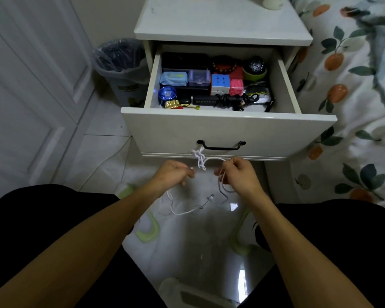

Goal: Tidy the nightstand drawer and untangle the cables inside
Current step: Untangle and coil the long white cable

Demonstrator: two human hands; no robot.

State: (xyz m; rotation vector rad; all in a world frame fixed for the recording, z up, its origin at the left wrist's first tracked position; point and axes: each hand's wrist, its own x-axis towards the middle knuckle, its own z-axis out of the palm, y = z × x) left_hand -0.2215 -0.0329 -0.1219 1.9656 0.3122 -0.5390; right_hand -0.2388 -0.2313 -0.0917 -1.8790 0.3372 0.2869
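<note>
At lower centre, below the open drawer (229, 127), my left hand (172, 174) and right hand (241, 174) pinch the knotted white cable (200, 160); I fear pulling apart tightens it.

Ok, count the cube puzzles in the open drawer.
2: a multicoloured cube puzzle mid-drawer, and a pink cube puzzle touching its right side. Others may be hidden beneath the clutter.

You find nothing readable here: the blue packet (173, 78) and the black box (184, 60) in the drawer (229, 130) carry print too small and blurred for you to make out.
</note>
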